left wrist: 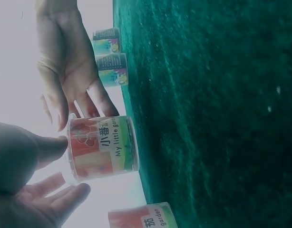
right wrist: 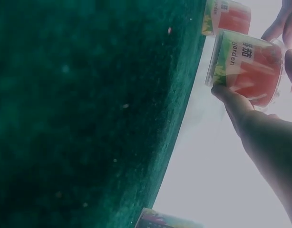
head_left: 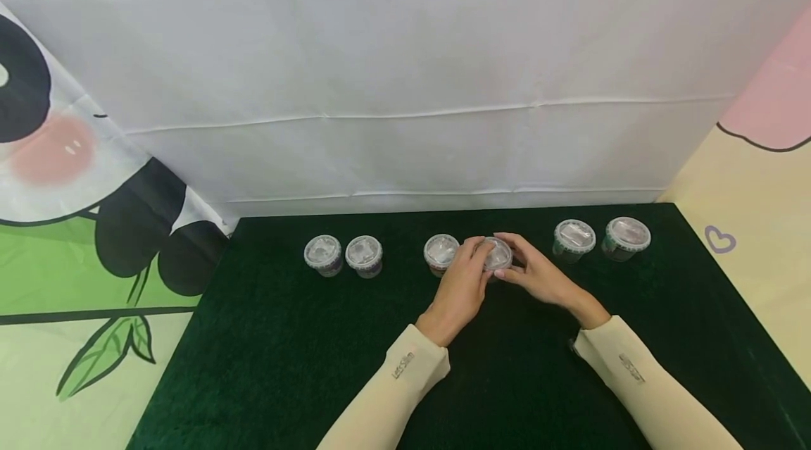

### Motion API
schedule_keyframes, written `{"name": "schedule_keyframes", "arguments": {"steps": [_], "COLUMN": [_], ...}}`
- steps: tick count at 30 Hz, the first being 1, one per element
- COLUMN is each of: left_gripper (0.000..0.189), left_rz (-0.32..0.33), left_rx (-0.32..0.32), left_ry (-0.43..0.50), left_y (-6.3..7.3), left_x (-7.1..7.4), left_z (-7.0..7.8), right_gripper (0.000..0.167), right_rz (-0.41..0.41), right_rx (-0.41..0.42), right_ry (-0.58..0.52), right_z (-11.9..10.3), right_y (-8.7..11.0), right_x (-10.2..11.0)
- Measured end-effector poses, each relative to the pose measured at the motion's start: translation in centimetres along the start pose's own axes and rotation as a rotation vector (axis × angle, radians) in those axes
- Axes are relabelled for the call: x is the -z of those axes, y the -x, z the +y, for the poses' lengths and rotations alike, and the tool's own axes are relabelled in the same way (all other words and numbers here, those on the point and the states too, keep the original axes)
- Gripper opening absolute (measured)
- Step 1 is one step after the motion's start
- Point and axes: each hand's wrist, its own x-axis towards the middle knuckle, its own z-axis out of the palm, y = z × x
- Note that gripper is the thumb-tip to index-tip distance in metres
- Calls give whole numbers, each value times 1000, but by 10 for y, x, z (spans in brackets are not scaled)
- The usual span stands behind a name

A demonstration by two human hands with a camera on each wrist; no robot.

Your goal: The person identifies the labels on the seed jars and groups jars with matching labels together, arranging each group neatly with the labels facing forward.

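A small lidded plastic cup (head_left: 498,253) stands between both hands, around the middle of the back row. In the left wrist view its label, red and green with "My little garden" on it, is plain on the cup (left wrist: 104,148). My left hand (head_left: 459,288) holds the clear lid's rim from the left, thumb and fingers on either side. Around the cup's right side, my right hand (head_left: 543,277) grips with thumb in front and fingers behind. Just left is a similar cup (head_left: 440,248), partly behind my left hand. Whether the held cup touches the table cannot be told.
Two lidded cups stand at the left, one (head_left: 323,253) beside another (head_left: 364,255). At the right are two more, a cup (head_left: 574,239) and its neighbour (head_left: 626,237). All stand on a dark green cloth-covered table (head_left: 285,358), with a white curtain (head_left: 405,84) behind.
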Motion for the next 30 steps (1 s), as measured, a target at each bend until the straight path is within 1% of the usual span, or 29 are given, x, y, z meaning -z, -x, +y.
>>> {"name": "schedule_keyframes", "arguments": {"steps": [6,15,22,27,30], "left_gripper": [46,47,47,46,46], "left_rz": [4,-5,-24,-39,-29], "left_rx": [38,67,79,90,83], "left_ry": [4,-13,-7,-8,-9], "left_y": [-2,-4,-6,-7,-6], "left_x": [-1,-4,-4,-4,-5], "left_z": [-2,-2,0,0,-1], "right_gripper": [68,69,70,67,67], "right_rz": [-17,-71,-112,-121,-122], "right_rx": [-14,-12,-44,-33,-24], "right_ry": [12,-18,-42,-26,-22], "right_z": [5,10,10,11,13], "right_y": [-7,-14,-16,-19,-21], "right_x": [1,3,7,7,6]}}
